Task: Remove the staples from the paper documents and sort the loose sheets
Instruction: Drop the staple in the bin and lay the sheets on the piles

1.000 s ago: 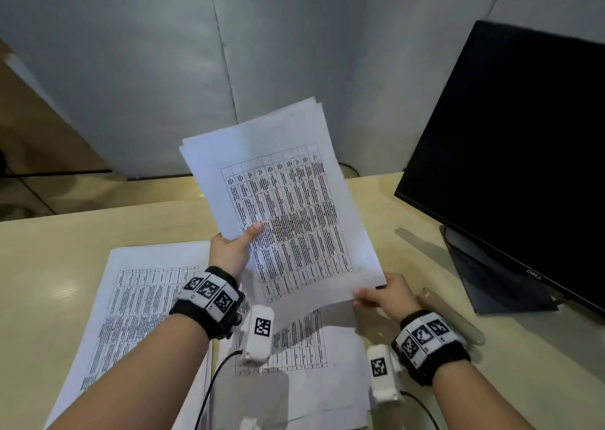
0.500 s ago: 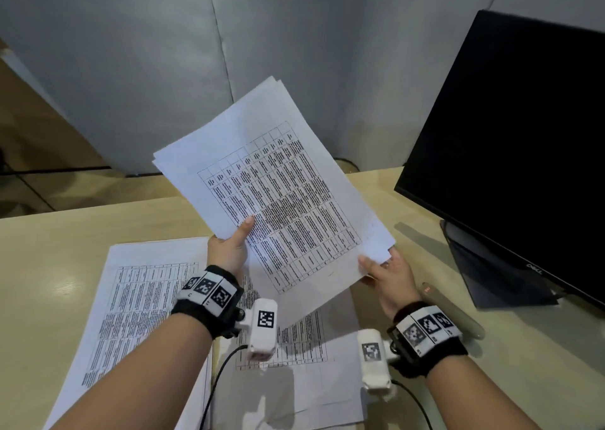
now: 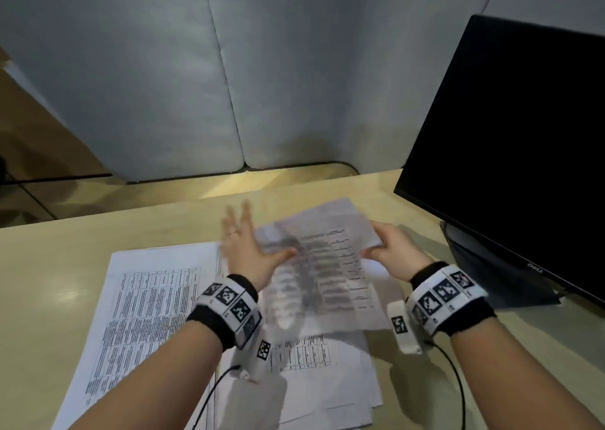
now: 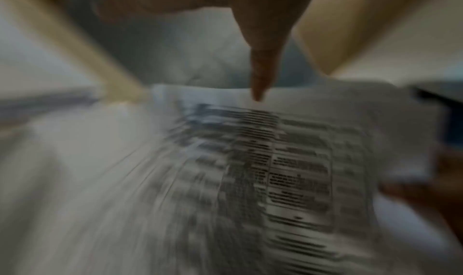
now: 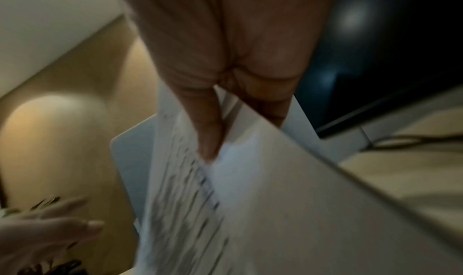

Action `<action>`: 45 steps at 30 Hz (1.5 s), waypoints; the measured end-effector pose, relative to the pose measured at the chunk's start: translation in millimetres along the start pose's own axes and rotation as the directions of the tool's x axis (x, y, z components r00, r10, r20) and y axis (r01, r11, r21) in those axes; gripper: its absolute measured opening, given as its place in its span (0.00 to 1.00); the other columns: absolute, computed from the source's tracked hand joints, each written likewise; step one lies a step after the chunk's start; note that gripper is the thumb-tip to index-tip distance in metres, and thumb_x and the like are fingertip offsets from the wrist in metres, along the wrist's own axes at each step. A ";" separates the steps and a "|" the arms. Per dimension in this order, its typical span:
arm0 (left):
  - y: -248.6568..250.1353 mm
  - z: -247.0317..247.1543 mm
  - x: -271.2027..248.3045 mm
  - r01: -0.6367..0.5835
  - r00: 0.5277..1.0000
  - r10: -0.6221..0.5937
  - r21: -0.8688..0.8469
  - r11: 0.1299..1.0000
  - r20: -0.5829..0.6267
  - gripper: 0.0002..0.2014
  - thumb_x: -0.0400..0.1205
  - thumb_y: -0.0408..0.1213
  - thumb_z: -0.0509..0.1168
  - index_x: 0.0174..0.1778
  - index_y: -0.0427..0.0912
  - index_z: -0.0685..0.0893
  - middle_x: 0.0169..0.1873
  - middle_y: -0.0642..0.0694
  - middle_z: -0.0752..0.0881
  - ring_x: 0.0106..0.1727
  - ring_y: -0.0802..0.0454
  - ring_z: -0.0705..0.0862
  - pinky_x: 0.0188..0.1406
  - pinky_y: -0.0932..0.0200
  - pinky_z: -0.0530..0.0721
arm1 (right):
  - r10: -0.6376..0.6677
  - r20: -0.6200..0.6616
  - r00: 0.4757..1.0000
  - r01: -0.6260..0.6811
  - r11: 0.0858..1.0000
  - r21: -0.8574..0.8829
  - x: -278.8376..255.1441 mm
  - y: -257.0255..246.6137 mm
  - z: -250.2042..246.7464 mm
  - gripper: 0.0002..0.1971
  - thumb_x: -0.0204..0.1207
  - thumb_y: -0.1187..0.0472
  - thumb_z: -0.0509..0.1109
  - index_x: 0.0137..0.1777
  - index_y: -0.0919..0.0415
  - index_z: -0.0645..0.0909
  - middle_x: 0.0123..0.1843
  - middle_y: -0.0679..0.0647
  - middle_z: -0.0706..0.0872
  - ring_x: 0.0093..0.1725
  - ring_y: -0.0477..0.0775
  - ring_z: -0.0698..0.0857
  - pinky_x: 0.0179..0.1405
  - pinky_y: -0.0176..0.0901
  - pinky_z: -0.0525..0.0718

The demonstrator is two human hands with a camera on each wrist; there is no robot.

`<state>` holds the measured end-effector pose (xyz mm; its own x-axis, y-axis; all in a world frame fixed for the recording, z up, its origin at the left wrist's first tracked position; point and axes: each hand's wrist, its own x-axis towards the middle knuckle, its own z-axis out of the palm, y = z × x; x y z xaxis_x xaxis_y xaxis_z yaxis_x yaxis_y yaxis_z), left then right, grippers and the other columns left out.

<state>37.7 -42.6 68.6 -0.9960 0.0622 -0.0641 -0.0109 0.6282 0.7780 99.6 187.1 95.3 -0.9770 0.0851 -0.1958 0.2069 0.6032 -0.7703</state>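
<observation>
The printed sheets [image 3: 327, 266] are low over the desk [image 3: 49, 266], above the stack [image 3: 327, 380] already lying there, with a second pile [image 3: 147, 298] to its left. From the head view the right hand [image 3: 393, 249] pinches their far right edge, while the left hand [image 3: 245, 246] is spread flat, fingers straight, thumb against the paper's left side. A dark monitor [image 3: 507, 135] stands to the right.

The left wrist view is badly blurred; one straight finger [image 4: 260, 71] points at the page's top margin.

The right wrist view shows thumb and fingers [image 5: 208, 124] clamped on the sheets' corner.

I'd judge this as sorting: laying the sheets down. Next calls for squaring them on the stack before letting go.
</observation>
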 end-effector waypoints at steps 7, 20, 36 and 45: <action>33.3 13.5 -5.3 -0.072 0.912 0.143 -0.193 0.979 0.384 0.13 0.69 0.37 0.78 0.47 0.40 0.87 0.40 0.49 0.87 0.44 0.53 0.87 0.42 0.64 0.83 | -0.058 0.114 0.992 0.070 0.992 -0.103 7.9 -10.3 -0.6 0.12 0.70 0.73 0.72 0.51 0.60 0.85 0.49 0.52 0.88 0.51 0.48 0.85 0.51 0.38 0.79; 0.1 19.9 -7.2 -0.114 0.986 0.145 -0.286 0.951 0.088 0.48 0.62 0.33 0.81 0.75 0.54 0.62 0.55 0.55 0.81 0.58 0.60 0.79 0.52 0.68 0.75 | 0.058 0.141 0.988 0.002 0.921 -0.390 15.2 -9.1 17.3 0.07 0.72 0.59 0.75 0.38 0.50 0.79 0.30 0.39 0.71 0.46 0.50 0.73 0.51 0.44 0.67; 34.4 40.9 -6.0 -0.519 0.756 0.218 0.361 0.775 0.618 0.15 0.78 0.54 0.61 0.49 0.50 0.87 0.42 0.49 0.89 0.45 0.49 0.84 0.48 0.56 0.77 | 0.093 0.150 0.984 0.017 0.797 -0.604 12.4 6.2 34.8 0.10 0.77 0.63 0.65 0.46 0.47 0.84 0.39 0.45 0.81 0.53 0.57 0.80 0.64 0.53 0.68; 4.3 41.9 3.5 -0.310 0.806 0.024 0.387 0.868 0.592 0.03 0.83 0.35 0.58 0.44 0.43 0.73 0.40 0.44 0.79 0.42 0.47 0.76 0.38 0.60 0.69 | 0.604 -0.382 0.699 -0.715 0.595 -0.368 -22.6 85.4 -2.2 0.20 0.75 0.54 0.70 0.66 0.58 0.76 0.67 0.59 0.78 0.67 0.62 0.76 0.65 0.54 0.74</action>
<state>37.9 -7.2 45.5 -0.7501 0.5245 -0.4029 0.3339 0.8261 0.4538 139.3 238.4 35.3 -0.5782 0.7270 -0.3704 0.8021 0.5895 -0.0950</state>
